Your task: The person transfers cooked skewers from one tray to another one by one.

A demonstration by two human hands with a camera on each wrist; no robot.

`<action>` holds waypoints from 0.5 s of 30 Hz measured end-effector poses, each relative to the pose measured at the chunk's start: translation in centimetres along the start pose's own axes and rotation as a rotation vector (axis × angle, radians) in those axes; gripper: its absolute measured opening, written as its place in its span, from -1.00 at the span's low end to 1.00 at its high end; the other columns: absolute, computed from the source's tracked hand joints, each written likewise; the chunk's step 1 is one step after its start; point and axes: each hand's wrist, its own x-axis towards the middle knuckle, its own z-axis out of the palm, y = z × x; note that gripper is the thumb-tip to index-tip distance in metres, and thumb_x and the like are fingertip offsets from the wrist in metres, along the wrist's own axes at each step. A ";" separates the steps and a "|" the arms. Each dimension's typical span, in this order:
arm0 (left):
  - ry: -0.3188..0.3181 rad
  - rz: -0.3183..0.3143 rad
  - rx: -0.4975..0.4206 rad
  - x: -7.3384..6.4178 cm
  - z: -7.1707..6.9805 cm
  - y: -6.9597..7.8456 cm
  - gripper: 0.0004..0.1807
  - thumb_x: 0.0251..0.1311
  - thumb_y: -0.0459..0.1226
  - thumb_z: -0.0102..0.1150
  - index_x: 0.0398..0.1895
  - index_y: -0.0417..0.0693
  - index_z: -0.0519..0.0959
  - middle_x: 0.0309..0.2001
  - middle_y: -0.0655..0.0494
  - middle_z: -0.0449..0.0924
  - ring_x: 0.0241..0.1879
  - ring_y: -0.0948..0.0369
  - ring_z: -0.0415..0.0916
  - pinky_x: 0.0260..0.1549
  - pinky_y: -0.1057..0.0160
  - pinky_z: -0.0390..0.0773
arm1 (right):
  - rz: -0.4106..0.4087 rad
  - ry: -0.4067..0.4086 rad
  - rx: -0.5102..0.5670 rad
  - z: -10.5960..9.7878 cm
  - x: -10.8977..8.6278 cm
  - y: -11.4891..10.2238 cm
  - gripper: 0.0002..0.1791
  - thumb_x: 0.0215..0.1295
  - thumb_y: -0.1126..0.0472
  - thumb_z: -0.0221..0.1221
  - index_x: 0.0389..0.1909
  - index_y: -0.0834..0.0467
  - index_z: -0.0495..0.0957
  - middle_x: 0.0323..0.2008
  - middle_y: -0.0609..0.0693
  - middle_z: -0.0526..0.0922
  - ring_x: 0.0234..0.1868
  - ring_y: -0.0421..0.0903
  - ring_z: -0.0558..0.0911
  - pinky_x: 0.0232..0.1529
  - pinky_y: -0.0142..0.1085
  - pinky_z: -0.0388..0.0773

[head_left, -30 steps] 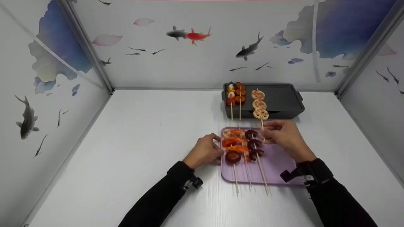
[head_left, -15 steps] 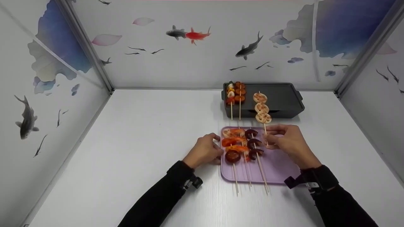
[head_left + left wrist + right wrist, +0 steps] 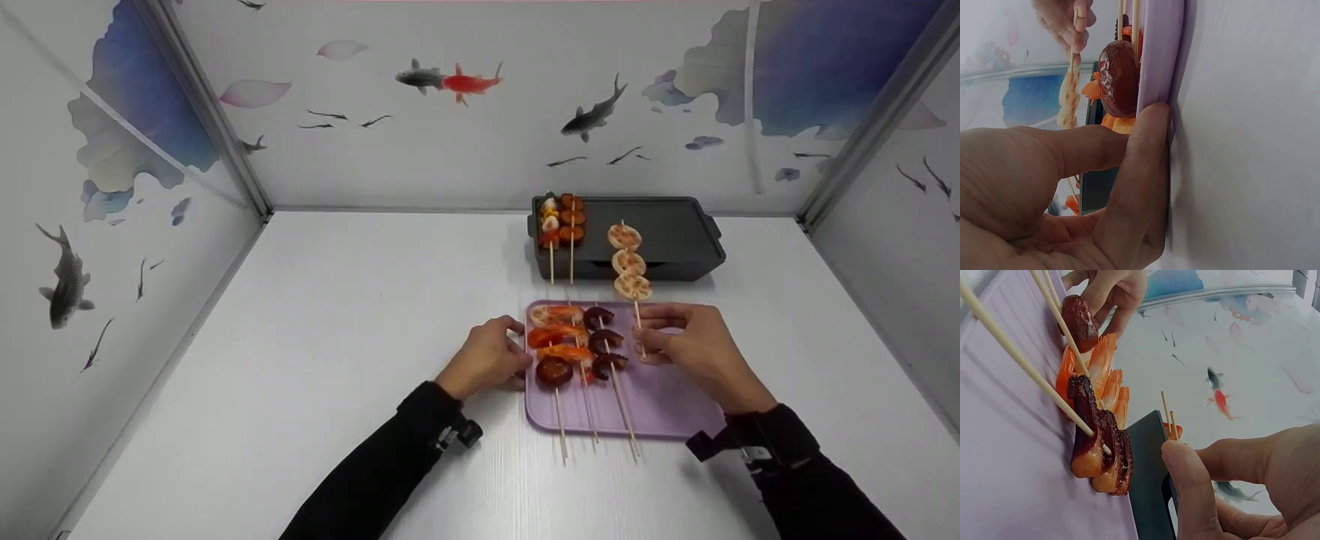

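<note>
My right hand (image 3: 694,352) pinches the lower stick of a skewer of lotus root slices (image 3: 628,262), raised above the far edge of the purple tray (image 3: 675,401). In the head view, its slices overlap the front of the black grill (image 3: 667,232). At the tray's left side, my left hand (image 3: 487,356) grips the rim (image 3: 1162,56) between thumb and finger. On the tray lie a skewer of octopus tentacles (image 3: 606,341), a shrimp skewer (image 3: 559,335) and a skewer whose near piece is a glossy brown round (image 3: 553,372). Part of that last skewer is hidden.
Two skewers, one of brown-orange pieces (image 3: 571,219) and one of mixed pieces (image 3: 550,223), lie on the grill's left end, sticks pointing toward me. Sticks on the tray overhang its near edge. Printed walls enclose the white table (image 3: 337,315) at the back and sides.
My right hand has moved slightly right and toward me, carrying the lotus root skewer along. My left hand and the tray have stayed in place.
</note>
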 end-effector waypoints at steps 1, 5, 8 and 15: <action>0.001 0.001 0.004 0.0 0.0 0.0 -0.48 0.03 -0.37 0.21 0.12 -0.18 0.37 -0.36 0.04 0.66 -0.52 0.12 0.67 -0.53 0.21 0.69 | -0.006 -0.002 0.000 0.0 -0.1 0.0 -0.49 0.13 0.17 0.30 0.11 0.21 0.46 -0.05 0.22 0.53 -0.25 -0.03 0.70 -0.25 -0.18 0.71; -0.006 -0.006 -0.012 0.0 0.0 0.1 -0.48 0.04 -0.37 0.21 0.13 -0.17 0.36 -0.34 0.00 0.66 -0.51 0.09 0.68 -0.51 0.18 0.69 | -0.030 -0.005 -0.016 -0.2 -0.6 0.1 -0.49 0.14 0.16 0.30 0.11 0.21 0.46 -0.06 0.23 0.53 -0.26 -0.03 0.69 -0.27 -0.17 0.71; -0.008 -0.013 -0.018 -0.1 0.0 0.2 -0.47 0.05 -0.37 0.22 0.14 -0.17 0.35 -0.34 0.01 0.66 -0.50 0.08 0.68 -0.50 0.18 0.70 | -0.040 -0.001 -0.032 -0.3 -0.8 0.2 -0.49 0.13 0.15 0.31 0.09 0.23 0.47 -0.07 0.22 0.53 -0.27 -0.03 0.69 -0.28 -0.17 0.71; -0.005 -0.014 -0.027 -0.1 0.0 0.2 -0.46 0.03 -0.37 0.22 0.14 -0.18 0.35 -0.36 0.03 0.64 -0.50 0.07 0.68 -0.51 0.17 0.70 | -0.028 0.009 -0.048 -0.4 -1.1 0.5 -0.51 0.08 0.18 0.34 0.04 0.25 0.49 -0.08 0.23 0.54 -0.29 -0.04 0.71 -0.28 -0.15 0.71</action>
